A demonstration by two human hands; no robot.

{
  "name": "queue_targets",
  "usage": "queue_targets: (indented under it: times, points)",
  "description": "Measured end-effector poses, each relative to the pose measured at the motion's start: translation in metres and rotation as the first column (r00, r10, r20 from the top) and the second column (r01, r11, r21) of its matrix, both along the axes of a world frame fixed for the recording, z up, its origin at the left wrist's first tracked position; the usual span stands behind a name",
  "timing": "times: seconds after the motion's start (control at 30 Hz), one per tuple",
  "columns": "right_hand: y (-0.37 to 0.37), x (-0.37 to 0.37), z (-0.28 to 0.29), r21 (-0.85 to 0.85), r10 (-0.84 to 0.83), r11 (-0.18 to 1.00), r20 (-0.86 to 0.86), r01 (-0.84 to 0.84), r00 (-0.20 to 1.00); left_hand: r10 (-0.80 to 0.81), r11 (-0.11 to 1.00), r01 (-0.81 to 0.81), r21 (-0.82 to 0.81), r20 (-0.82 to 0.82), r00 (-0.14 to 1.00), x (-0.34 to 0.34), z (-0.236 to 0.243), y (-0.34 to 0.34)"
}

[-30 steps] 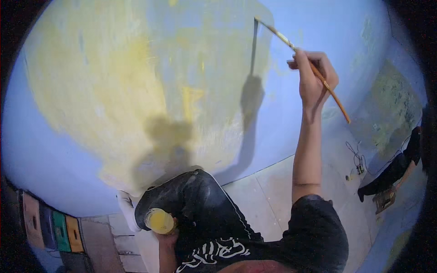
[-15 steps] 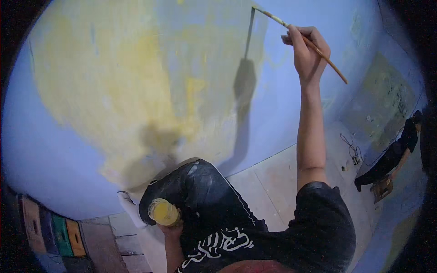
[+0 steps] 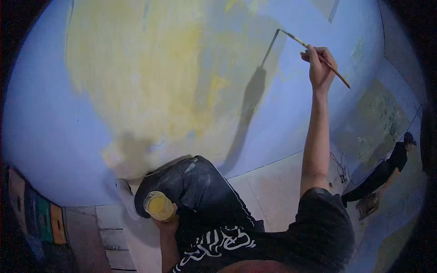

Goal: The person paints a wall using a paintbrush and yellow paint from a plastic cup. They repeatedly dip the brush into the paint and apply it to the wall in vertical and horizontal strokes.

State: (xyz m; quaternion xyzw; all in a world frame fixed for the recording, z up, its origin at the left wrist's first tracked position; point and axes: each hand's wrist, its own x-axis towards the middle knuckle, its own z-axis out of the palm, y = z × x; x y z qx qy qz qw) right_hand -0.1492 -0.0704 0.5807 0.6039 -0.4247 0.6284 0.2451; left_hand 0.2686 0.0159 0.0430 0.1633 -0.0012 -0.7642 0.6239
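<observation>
In my raised right hand (image 3: pixel 321 66) is a long thin paintbrush (image 3: pixel 336 75), gripped around its brown handle. Its tip meets the pale blue wall (image 3: pixel 291 98) near the right edge of a broad, uneven yellow patch (image 3: pixel 141 77). The arm and brush cast a dark shadow on the wall to their left. Low by my bent knee, my left hand (image 3: pixel 169 221) holds a clear jar (image 3: pixel 159 205) with yellow paint in it. Most of the left fingers are hidden behind the jar.
Another person (image 3: pixel 387 166) in dark clothes is at the far right, one hand at a box-like object (image 3: pixel 368 206). Tangled cable (image 3: pixel 340 169) lies on the pale floor (image 3: pixel 264 195). Coloured drawers (image 3: pixel 58 223) stand at lower left. Another painted patch (image 3: pixel 380 111) marks the right-hand wall.
The view has shifted a little. My right hand and the brush appear farther right and lower, with the tip still at the wall. The other person's head and upper body now show more fully.
</observation>
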Motion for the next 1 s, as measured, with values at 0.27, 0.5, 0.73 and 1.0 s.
queue_targets:
  times: [0.27, 0.5, 0.73, 1.0]
  points:
    - [0.003, -0.041, -0.055, 0.05, -0.119, 0.992, 0.083, 0.115, 0.989, 0.437, 0.898, -0.056, -0.436, 0.875, 0.209, -0.02, 0.009, 0.013]
    - [-0.007, -0.06, -0.013, 0.104, -0.088, 0.991, 0.087, 0.079, 0.992, 0.118, 0.99, -0.136, -0.049, -0.269, 0.956, -0.023, 0.051, 0.014]
    - [-0.012, -0.033, -0.013, -0.07, -0.03, 0.997, 0.048, 0.034, 0.998, 0.521, 0.808, -0.044, -0.588, 0.747, -0.412, -0.028, 0.041, 0.009]
    - [-0.001, -0.028, -0.053, 0.119, -0.084, 0.991, 0.18, 0.063, 0.98, 0.564, 0.824, -0.064, -0.562, 0.826, 0.009, -0.013, 0.033, 0.012]
